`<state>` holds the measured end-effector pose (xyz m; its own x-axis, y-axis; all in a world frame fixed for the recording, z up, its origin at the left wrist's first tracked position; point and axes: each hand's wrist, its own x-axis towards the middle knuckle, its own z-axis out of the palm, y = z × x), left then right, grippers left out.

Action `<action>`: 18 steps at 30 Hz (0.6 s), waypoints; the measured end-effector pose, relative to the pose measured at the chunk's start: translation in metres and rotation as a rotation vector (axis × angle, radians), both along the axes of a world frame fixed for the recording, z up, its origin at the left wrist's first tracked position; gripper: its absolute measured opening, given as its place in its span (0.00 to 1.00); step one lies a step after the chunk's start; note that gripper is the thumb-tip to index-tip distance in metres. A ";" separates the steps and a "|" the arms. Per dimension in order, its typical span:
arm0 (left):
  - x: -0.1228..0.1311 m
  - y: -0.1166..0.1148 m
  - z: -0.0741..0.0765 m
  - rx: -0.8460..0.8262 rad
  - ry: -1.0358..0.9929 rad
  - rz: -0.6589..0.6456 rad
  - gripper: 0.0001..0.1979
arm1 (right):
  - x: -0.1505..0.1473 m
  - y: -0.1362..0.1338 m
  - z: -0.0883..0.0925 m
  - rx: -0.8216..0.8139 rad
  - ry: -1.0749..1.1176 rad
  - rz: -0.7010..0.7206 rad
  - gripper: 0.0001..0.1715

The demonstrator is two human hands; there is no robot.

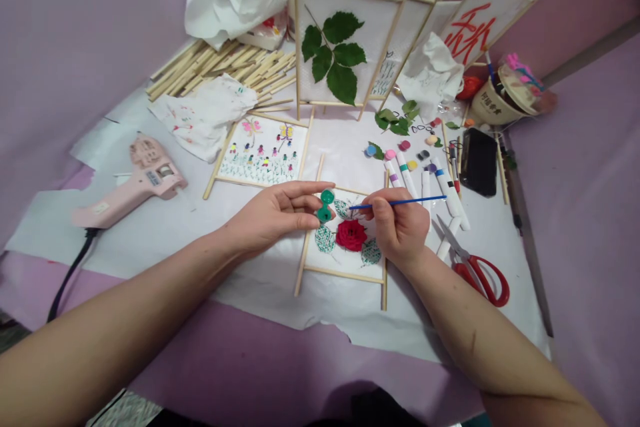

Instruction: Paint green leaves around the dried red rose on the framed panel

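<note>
My left hand (287,208) pinches a small open paint pot (325,213) of green paint, with its round lid (327,196) just above. The pot hovers over the left edge of a white panel (345,268) framed with thin wooden sticks. A thin blue paintbrush (413,200) sits in the closed fingers of my right hand (400,225). Its tip points left, over a leaf shape near the panel's top; whether it touches cannot be told. On the panel a red rose (351,235) lies among leaf shapes dabbed in green, partly covered by my hands.
To the left lie a pink glue gun (150,180), a finished-looking painted panel (265,153) and wooden sticks (215,67). On the right are markers (407,173), red-handled scissors (480,273), a phone (479,161) and a paper cup (500,101). A framed leaf panel (345,47) stands behind.
</note>
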<state>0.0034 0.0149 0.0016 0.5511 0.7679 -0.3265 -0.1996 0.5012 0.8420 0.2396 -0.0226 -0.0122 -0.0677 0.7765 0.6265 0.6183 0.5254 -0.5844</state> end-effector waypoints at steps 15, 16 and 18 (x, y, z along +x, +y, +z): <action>0.000 -0.001 0.002 -0.009 0.043 0.011 0.27 | -0.001 -0.001 0.000 -0.020 0.044 -0.042 0.11; 0.000 -0.001 0.001 -0.004 0.044 0.009 0.27 | -0.002 0.000 0.000 -0.035 0.052 -0.044 0.12; 0.000 0.000 0.001 0.002 0.046 0.006 0.27 | -0.003 0.001 0.001 -0.059 0.068 -0.049 0.14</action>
